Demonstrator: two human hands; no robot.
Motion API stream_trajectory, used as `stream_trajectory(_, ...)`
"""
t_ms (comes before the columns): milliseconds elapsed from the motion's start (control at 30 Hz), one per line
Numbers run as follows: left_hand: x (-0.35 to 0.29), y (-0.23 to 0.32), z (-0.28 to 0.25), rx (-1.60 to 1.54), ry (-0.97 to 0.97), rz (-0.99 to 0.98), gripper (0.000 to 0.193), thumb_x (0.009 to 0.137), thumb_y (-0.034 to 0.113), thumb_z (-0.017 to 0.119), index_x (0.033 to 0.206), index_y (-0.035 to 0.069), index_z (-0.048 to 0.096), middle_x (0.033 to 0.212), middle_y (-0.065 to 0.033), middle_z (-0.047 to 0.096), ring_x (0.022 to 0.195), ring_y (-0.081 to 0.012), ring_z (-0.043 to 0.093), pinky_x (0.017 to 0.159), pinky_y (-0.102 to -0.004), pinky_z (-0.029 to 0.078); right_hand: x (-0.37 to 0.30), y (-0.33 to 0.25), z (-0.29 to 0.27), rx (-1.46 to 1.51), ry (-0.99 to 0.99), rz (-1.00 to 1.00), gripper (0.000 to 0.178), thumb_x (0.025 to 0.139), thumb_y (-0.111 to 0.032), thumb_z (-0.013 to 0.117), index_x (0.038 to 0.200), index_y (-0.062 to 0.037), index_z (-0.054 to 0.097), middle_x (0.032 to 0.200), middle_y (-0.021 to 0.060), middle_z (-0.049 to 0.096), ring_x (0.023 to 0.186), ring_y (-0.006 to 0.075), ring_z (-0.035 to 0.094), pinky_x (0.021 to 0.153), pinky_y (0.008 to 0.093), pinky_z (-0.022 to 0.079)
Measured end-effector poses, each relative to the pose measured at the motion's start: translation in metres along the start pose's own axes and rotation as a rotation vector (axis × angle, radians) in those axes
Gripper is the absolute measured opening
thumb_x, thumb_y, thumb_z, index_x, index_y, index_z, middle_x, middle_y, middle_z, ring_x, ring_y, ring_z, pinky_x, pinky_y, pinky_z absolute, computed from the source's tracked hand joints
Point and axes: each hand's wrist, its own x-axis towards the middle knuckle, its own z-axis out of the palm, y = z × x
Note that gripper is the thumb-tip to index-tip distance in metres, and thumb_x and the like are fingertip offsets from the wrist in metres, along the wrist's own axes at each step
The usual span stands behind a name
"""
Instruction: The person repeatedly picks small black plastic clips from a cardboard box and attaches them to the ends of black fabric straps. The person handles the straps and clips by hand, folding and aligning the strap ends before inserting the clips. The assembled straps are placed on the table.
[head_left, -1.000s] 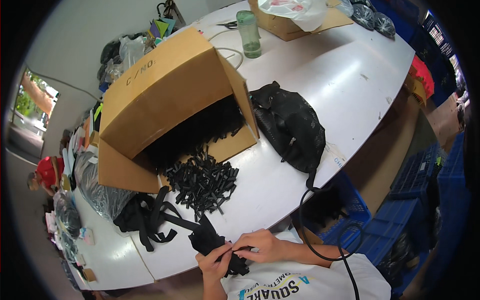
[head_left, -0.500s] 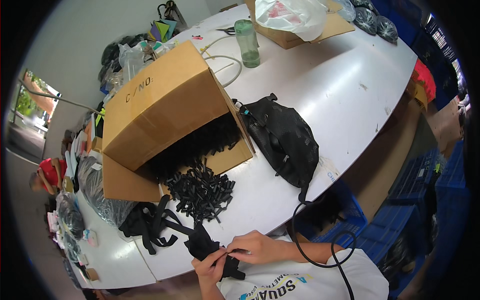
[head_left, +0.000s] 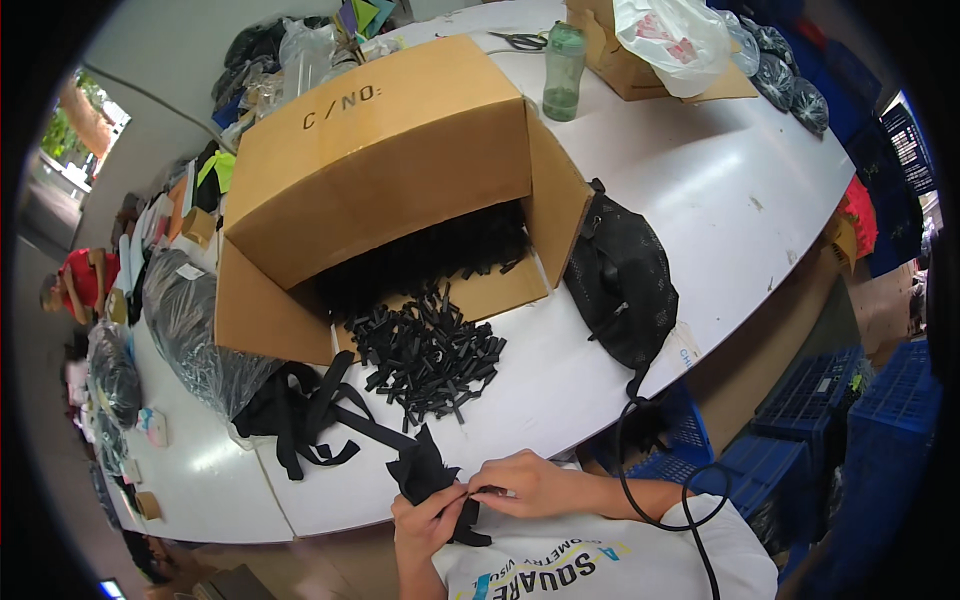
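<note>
A black fabric piece (head_left: 421, 468) with a strap hangs over the table's near edge, in front of my body. My left hand (head_left: 425, 520) is closed on this fabric, thumb and fingers pressed together. Against it, my right hand (head_left: 525, 484) pinches with thumb and forefinger; what lies in that pinch is too small to make out. The fingertips of both hands meet at the fabric's right side. From the piece, a black strap (head_left: 375, 428) runs left to a heap of black straps and cloth (head_left: 290, 415). Small black plastic-looking pieces (head_left: 430, 360) lie piled just beyond my hands.
An open cardboard box (head_left: 385, 140) lies on its side, more black pieces inside. Right of it are a black mesh bag (head_left: 622, 280) and a green bottle (head_left: 563, 75). A black cable (head_left: 622, 450) loops over my right arm. Blue crates (head_left: 800, 400) stand at right.
The whole view has shifted, so the box and mesh bag appear further right and higher. Both hands stay together at the black fabric, with only slight finger movement.
</note>
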Motion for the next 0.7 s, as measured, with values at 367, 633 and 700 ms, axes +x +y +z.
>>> stream_trajectory(367,-0.008,-0.027,-0.037,-0.067,-0.086,0.001,0.019,0.067,-0.003,0.07,0.085,0.004,0.07,0.072,-0.0103,0.066,0.06,-0.0229,0.064,0.057,-0.0275,0.05,0.017,-0.006,0.036,-0.087,0.045,0.059,0.017,0.075,-0.001,0.066,0.091,-0.0022,0.061,0.075,0.0075,0.061,0.058,0.0204,0.06,0.052,0.0297,0.048)
stream_trajectory(633,-0.012,-0.046,-0.042,-0.099,-0.035,0.026,0.019,0.067,-0.004,0.071,0.084,0.004,0.069,0.07,-0.0107,0.065,0.057,-0.0228,0.063,0.054,-0.0276,0.049,0.034,-0.007,0.046,-0.187,-0.02,0.048,0.017,0.075,-0.001,0.066,0.091,-0.0017,0.06,0.077,0.008,0.062,0.062,0.0227,0.062,0.054,0.031,0.049)
stream_trajectory(700,-0.016,-0.048,-0.041,-0.112,-0.022,0.013,0.018,0.067,-0.004,0.072,0.083,0.003,0.069,0.07,-0.0108,0.065,0.057,-0.0232,0.063,0.054,-0.0277,0.049,0.035,-0.007,0.048,-0.202,-0.045,0.059,0.017,0.076,-0.002,0.067,0.092,-0.0016,0.06,0.078,0.0082,0.062,0.063,0.0233,0.062,0.054,0.0315,0.049)
